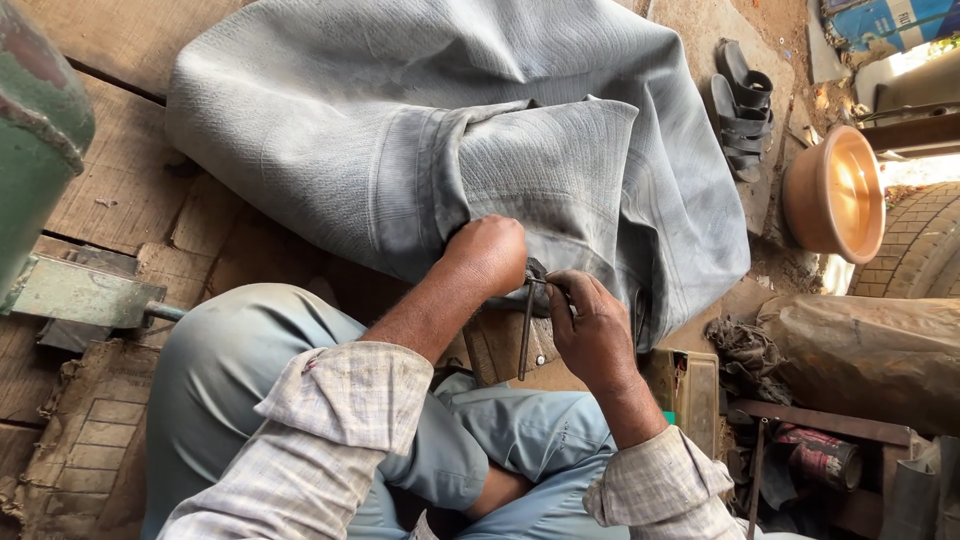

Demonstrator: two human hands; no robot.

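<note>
Left hand (487, 255) is fisting the grey rubber tube (420, 130); right hand (590, 325) is pinching a thin metal rod (525, 335).

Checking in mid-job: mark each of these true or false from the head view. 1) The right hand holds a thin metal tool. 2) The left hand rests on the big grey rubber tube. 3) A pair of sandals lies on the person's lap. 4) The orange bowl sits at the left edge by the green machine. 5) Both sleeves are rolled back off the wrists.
1) True: the right hand pinches a thin metal tool that hangs down from the fingers.
2) True: the left hand presses on the grey rubber tube.
3) False: the sandals lie on the ground beyond the tube, upper right.
4) False: the orange bowl is at the right, far from the green machine.
5) True: both wrists are bare.
</note>
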